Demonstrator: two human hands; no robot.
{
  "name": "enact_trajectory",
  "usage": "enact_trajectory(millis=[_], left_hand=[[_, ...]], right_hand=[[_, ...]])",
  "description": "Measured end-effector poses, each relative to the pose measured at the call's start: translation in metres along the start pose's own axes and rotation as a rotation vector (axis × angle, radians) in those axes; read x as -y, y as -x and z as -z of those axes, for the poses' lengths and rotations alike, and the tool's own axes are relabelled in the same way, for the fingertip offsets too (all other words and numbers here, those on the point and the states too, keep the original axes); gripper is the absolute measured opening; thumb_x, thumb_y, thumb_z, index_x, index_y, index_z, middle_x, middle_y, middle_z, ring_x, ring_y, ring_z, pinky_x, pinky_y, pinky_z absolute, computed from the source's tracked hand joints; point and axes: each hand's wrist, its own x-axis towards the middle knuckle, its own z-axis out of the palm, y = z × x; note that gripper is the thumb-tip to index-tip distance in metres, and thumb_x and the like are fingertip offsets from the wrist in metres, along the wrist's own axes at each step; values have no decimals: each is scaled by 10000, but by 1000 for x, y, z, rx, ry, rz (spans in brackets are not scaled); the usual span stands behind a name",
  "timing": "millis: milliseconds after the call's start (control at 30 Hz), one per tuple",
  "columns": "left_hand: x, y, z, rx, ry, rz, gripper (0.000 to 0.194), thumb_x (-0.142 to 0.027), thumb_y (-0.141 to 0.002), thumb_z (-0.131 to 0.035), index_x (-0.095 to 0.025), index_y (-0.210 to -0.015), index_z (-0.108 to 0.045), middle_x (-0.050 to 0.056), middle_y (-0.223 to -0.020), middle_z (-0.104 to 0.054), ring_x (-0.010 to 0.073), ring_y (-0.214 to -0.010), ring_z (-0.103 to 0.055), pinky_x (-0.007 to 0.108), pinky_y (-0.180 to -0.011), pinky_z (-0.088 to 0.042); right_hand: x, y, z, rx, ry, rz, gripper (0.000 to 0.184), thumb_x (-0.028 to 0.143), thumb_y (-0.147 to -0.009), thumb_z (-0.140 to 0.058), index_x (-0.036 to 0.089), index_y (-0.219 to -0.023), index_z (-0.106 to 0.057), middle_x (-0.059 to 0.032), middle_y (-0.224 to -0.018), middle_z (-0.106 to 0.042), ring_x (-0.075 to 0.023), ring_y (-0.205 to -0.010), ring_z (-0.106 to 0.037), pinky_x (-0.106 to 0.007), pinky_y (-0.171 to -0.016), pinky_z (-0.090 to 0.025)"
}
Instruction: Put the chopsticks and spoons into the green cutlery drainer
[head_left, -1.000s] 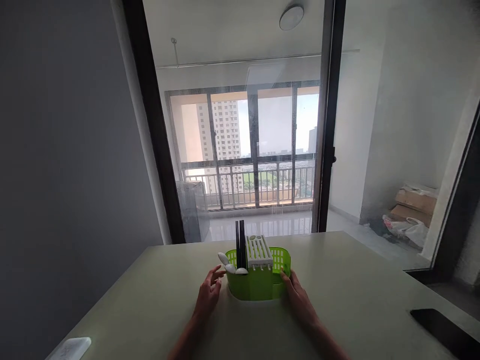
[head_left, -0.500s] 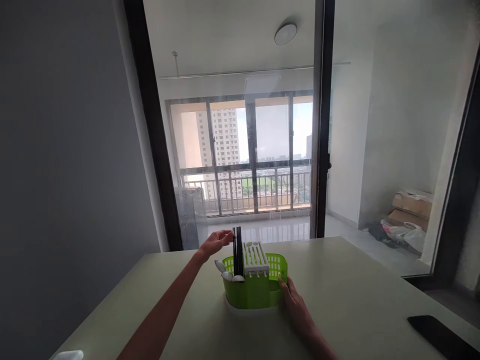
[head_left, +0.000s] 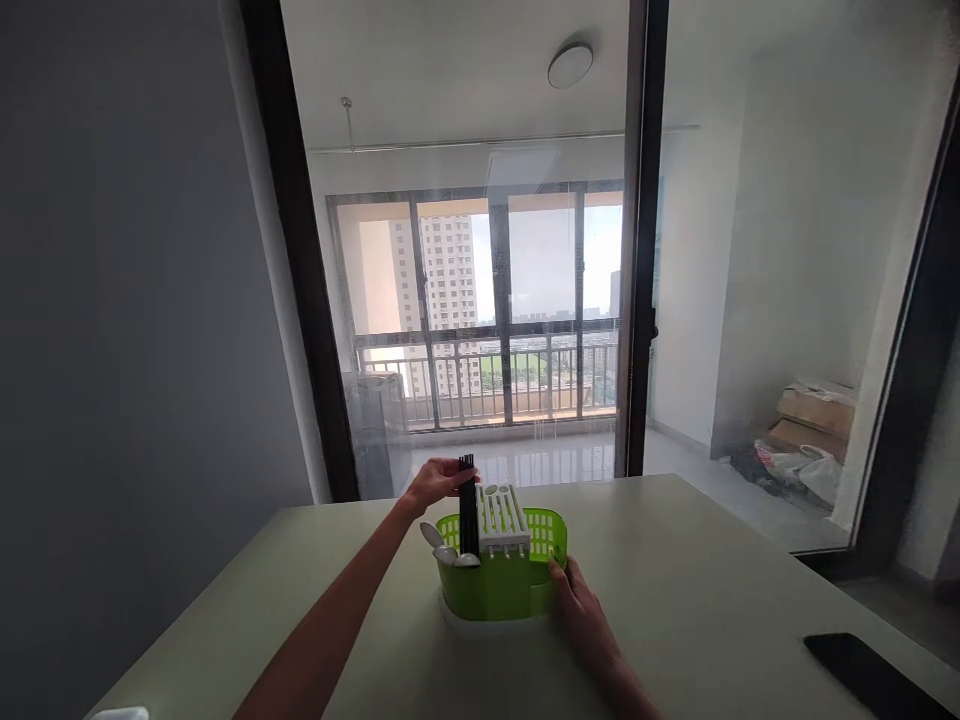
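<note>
A green utensil basket [head_left: 495,590] with a white base stands on the table in front of me. Several black chopsticks [head_left: 468,510] stand upright in its left part, and my left hand [head_left: 437,482] is closed around their upper ends. White spoons [head_left: 445,554] lean out over the basket's front left rim. A white slotted rack [head_left: 504,518] sits in the middle of the basket. At the right end, my right hand [head_left: 583,605] grips the basket's wall, thumb on the near side; some of its fingers are hidden.
The pale table [head_left: 360,640] carries a dark flat object [head_left: 877,675] at the right and part of a white item [head_left: 120,713] at the lower left corner. Beyond stands a glass door with a dark frame [head_left: 637,240]. Cardboard boxes [head_left: 817,420] and bags lie on the floor behind it.
My left hand has closed on the chopsticks, which are now gathered into a tighter bundle. My right hand stays on the basket. The view has shifted slightly.
</note>
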Motion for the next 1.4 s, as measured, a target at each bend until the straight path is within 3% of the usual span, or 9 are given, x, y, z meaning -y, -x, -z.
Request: enact_trajectory(millis=[233,533,733,900,967,1033,1133,1233,1400], left_hand=[[-19,-3,18,-85,79,-44,620,-573,-635,-921,-97,-1011,-796,178,-1042,-812,348,-989,-780,529,-1014,-593],[-69,8,100,-440,222,-119,446,-419,-759,-896,-114,-1056,-762,123,-1054,-815,291,-1039,-775,436,-998,-624],[-53,38,146,-588,301,-13,215,-267,-993,-669,-89,-1112,-691,69,-1068,-803,185,-1065,-755,303,-1005,-603],[-16,81,164,-483,260,215,193,-184,-1041,-567,-66,-1072,-717,36,-987,-807,185,-1061,-743,297,-1012,-578],[-4,101,167,-406,233,308,161,-228,-932,-740,-89,-1012,-756,47,-990,-813,234,-1038,-756,325,-982,-599],[8,120,169,-305,183,397,322,-324,-736,-915,-121,-950,-785,73,-998,-816,303,-1041,-762,356,-941,-621],[24,147,167,-122,15,527,533,-520,-537,-972,-167,-897,-800,111,-1044,-812,352,-1096,-747,353,-924,-621],[39,167,159,-11,-118,615,590,-643,-518,-925,-188,-871,-798,126,-1071,-806,349,-1101,-748,338,-916,-614],[55,181,147,61,-147,670,549,-640,-525,-919,-192,-815,-791,125,-1017,-808,362,-1047,-763,391,-928,-607]], right_hand=[[0,-1,1,16,-3,20,631,713,-939,-420,239,-1318,-593,-114,-1360,-708,-300,-1259,-659,-365,-939,-543],[1,-1,2,18,6,24,624,709,-944,-409,236,-1306,-594,-118,-1392,-685,-287,-1257,-658,-356,-951,-537],[1,-2,2,10,2,21,592,698,-944,-428,259,-1307,-592,-94,-1327,-723,-287,-1207,-684,-372,-963,-530],[4,0,4,15,-6,24,591,691,-952,-423,249,-1298,-607,-105,-1277,-743,-296,-1163,-701,-386,-935,-544],[6,1,5,18,-10,24,593,692,-955,-416,250,-1298,-612,-106,-1257,-751,-296,-1133,-713,-381,-902,-556],[6,1,5,16,-8,23,593,692,-956,-417,253,-1305,-608,-103,-1273,-744,-293,-1139,-709,-376,-902,-554],[6,1,7,13,-1,24,579,688,-956,-424,257,-1299,-603,-95,-1310,-726,-287,-1178,-689,-374,-942,-535],[6,1,7,15,2,28,562,670,-962,-421,256,-1299,-599,-96,-1322,-719,-284,-1190,-680,-379,-961,-525],[7,2,8,18,6,35,550,659,-958,-429,247,-1273,-612,-99,-1325,-717,-281,-1182,-680,-367,-948,-525]])
